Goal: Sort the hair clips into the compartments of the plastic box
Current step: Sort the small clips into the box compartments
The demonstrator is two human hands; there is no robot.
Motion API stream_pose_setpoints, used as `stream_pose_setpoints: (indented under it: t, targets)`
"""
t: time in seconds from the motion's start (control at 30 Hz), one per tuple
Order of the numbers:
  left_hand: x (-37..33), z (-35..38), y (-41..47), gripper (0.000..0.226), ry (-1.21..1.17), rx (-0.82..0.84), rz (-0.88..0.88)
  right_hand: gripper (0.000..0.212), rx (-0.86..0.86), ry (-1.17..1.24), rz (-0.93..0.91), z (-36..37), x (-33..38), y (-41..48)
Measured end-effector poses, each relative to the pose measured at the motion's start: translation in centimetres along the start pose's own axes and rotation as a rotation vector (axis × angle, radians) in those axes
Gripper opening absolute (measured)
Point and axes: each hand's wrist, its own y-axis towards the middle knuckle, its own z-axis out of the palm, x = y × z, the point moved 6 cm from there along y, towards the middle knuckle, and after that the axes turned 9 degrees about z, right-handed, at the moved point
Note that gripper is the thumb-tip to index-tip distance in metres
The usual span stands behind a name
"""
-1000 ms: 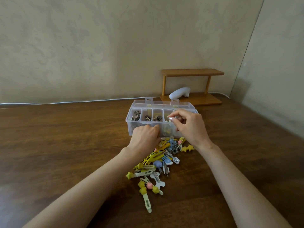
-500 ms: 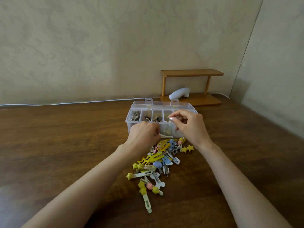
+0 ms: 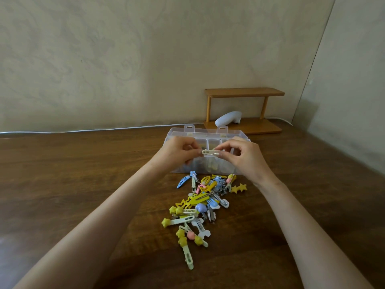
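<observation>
I see left hand (image 3: 177, 152) lifted cream clip (image 3: 210, 152) off pile (image 3: 200, 205); right hand (image 3: 243, 157) joined, fingers of both pinching its ends above plastic box (image 3: 208, 133); drop likely next.

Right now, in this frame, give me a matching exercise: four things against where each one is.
1 cream clip
2 blue clip
3 yellow star clip
4 white device

a on the shelf base
b pile, left edge
c pinched by left hand and right hand
d pile, right edge

Pairs: 1-c, 2-b, 3-d, 4-a
</observation>
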Motion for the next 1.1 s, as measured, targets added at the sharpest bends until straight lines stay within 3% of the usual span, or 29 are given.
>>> stream_pose_setpoints:
  t: [0.1,0.27,0.5,0.7,0.87,1.1]
  targets:
    - [0.5,0.0,0.2,0.01,0.034,-0.04,0.015,0.006,0.006,0.02,0.02,-0.2,-0.1,0.2]
    - [0.9,-1.0,-0.3,0.021,0.528,-0.239,0.074,0.003,-0.223,-0.08,0.1,-2.0,-1.5,0.4]
    - [1.5,-0.4,-0.5,0.027,0.769,-0.189,0.102,0.008,-0.415,-0.379,0.017,-0.4,-0.4,1.0]
    - [1.2,-0.1,-0.6,0.029,0.801,-0.194,0.158,0.025,-0.288,-0.424,-0.054,0.9,0.5,1.2]
    - [1.1,0.3,-0.6,0.029,0.815,-0.208,0.192,0.012,-0.177,-0.307,-0.05,-0.6,0.8,0.4]
    - [1.1,0.4,-0.9,0.025,0.765,-0.251,0.198,0.008,0.003,-0.338,0.081,-0.7,-0.6,0.3]
